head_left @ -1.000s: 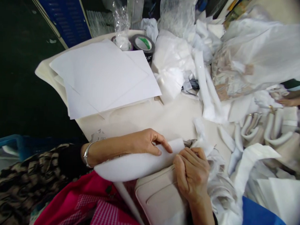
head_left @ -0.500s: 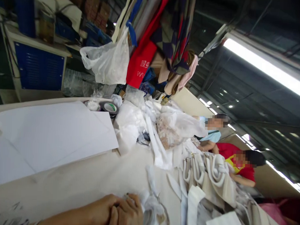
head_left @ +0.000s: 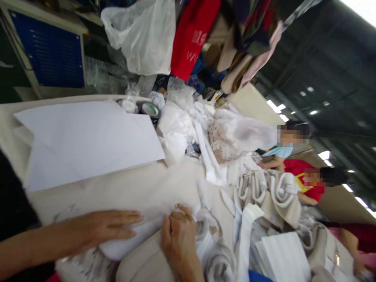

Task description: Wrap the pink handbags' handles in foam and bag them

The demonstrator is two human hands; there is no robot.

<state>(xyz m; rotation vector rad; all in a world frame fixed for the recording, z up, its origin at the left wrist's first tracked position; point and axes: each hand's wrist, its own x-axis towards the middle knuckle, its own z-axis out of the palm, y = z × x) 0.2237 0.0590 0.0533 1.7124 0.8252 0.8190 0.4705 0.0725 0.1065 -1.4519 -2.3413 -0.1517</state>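
My left hand (head_left: pixel 114 225) lies flat with its fingers stretched out, over a white, smooth-edged piece (head_left: pixel 141 235). Beside it, my right hand (head_left: pixel 181 235) has its fingers curled in at the far end of a beige bag (head_left: pixel 145 261); what they grip is hidden. The bag lies in front of me, partly covered by the white piece. Clear plastic wrapping with dark print (head_left: pixel 85 265) lies under my left forearm. Just right of my right hand are rolled white padding pieces (head_left: pixel 219 263).
White sheets (head_left: pixel 98 142) lie at the left of the table. Tape rolls (head_left: pixel 149 109) and stuffed plastic bags (head_left: pixel 176 124) stand behind. Several beige bags (head_left: pixel 284 198) fill the right side, near co-workers. A white plastic bag (head_left: pixel 148 36) and a red cloth (head_left: pixel 194 34) hang above.
My hands were together at the bottom; now they are apart, the left stretched flat at left. The view has tipped down, showing the beige bag.
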